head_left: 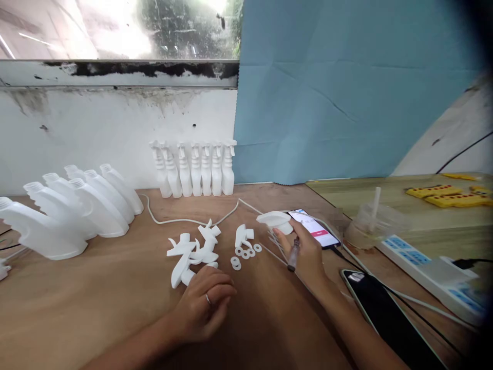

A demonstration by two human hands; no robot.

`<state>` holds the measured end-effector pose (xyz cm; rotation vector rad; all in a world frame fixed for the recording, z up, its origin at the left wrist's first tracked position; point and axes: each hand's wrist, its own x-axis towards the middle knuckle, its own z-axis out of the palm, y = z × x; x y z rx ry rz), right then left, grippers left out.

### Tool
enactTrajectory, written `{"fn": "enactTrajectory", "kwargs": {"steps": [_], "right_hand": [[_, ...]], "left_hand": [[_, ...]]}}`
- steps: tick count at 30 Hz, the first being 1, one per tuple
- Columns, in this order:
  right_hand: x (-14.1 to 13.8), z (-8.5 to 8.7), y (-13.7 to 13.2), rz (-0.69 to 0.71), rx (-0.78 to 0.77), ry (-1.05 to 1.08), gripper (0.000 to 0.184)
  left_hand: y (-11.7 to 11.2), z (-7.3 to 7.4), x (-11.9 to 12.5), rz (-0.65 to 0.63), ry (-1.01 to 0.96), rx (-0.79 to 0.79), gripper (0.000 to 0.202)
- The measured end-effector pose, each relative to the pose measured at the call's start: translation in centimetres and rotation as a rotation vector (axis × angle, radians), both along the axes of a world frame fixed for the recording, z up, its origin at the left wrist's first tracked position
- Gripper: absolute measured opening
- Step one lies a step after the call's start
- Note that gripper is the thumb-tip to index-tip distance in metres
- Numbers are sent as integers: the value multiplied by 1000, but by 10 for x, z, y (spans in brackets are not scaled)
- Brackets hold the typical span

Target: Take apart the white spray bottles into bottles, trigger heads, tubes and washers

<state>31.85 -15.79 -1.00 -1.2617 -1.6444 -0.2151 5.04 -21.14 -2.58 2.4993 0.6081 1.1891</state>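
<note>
My right hand [308, 252] is closed around a white spray trigger head [275, 220], held above the table. A slim tool with a see-through handle [294, 255] and a dark end is also tucked in its fingers; its kind is unclear. My left hand [208, 300], with a ring on one finger, is curled beside a heap of white trigger heads [188, 257]. Its fingertips are turned under, hiding anything in them. One trigger head [243, 237] lies apart between the hands, next to several flat white washers [246, 253]. Thin pale tubes [275, 244] lie near my right hand.
Several white bottles without heads [103, 200] lean together at left. A row of bottles with trigger heads [196, 172] stands against the wall. At right are a lit phone [316, 228], a dark phone [385, 313], a power strip [431, 272], cables and a plastic cup [370, 226].
</note>
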Motion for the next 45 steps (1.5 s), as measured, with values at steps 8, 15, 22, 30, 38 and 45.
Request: {"fn": "enactTrajectory", "kwargs": {"steps": [8,15,22,30,38,45], "right_hand": [[-59,-12,-34,493,26,-248,39],[-69,-19,-41,686,-172,-53,51],[-65,-19,-21,751,-679,848,40],[-74,8,-23,1081,-703,918,35],[-74,-7,-36,860,-547,489,15],[-69,-3,-36,656,-158,107,20]], "left_hand": [[4,-8,-4,119,-255,-241,71],[10,-6,-4,62,-481,-829,23],[34,9,-8,-140,-1004,-1350,24],[37,10,-12,-63,-972,-1440,31],[39,8,-10,-122,-839,-1416,28],[39,8,-7,-126,-735,-1411,32]]}}
